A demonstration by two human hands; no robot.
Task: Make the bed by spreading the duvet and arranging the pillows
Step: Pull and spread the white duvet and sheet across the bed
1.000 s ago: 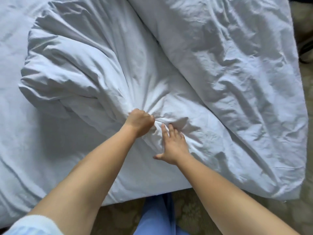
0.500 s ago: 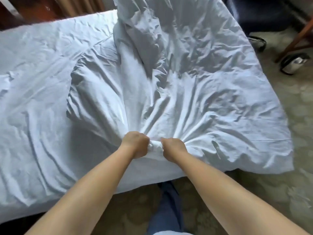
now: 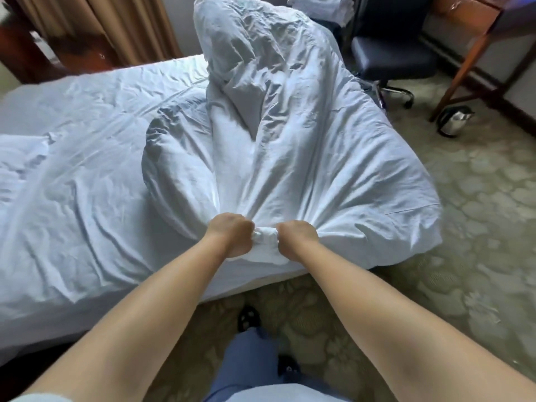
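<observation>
We are in the spreading step: our left hand (image 3: 232, 232) and right hand (image 3: 295, 237) each have a tight grip on one gathered bunch of the duvet (image 3: 290, 146) at the near edge of the bed (image 3: 72, 117). The duvet is heaped toward the bed's right corner, spilling over. Next we likely must part our hands and pull it flat across the sheet.

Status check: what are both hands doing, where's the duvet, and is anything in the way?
Left hand and right hand both grip the duvet, bunched at the bed's near edge. Duvet heaped, overhanging the right side. Office chair close beyond it.
</observation>
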